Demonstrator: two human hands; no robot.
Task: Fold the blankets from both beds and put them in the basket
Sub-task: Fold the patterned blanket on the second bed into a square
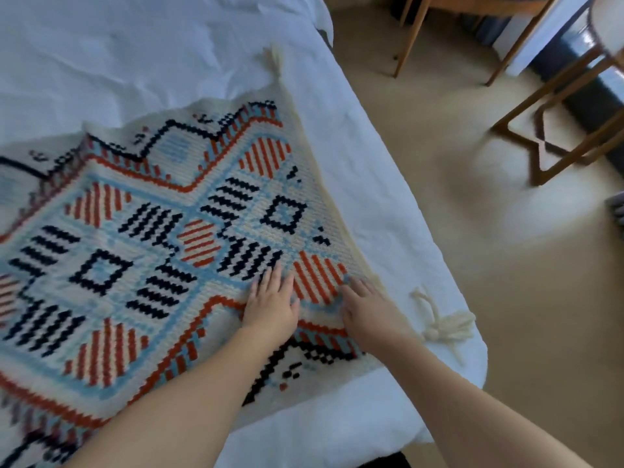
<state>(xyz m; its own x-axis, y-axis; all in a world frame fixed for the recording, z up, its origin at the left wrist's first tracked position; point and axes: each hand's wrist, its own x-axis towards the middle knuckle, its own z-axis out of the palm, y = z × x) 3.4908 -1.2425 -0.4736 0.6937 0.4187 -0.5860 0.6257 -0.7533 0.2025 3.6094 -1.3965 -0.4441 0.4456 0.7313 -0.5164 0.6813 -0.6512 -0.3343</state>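
Observation:
A knitted blanket [141, 238] with cream, light blue, orange and dark navy patterns lies spread flat on a bed with a white sheet [141, 55]. Cream tassels hang off its corners, one near the bed's edge [442, 322] and one farther away [273, 55]. My left hand [270, 305] rests palm down on the blanket near its right edge, fingers spread. My right hand [364, 312] lies flat beside it, closer to the blanket's edge. Neither hand grips the fabric. No basket is in view.
The bed's edge runs diagonally from top centre to bottom right. Beyond it is beige carpet [472, 231]. Wooden chair or table legs [557, 136] stand at the upper right, with more wooden legs [415, 32] at the top.

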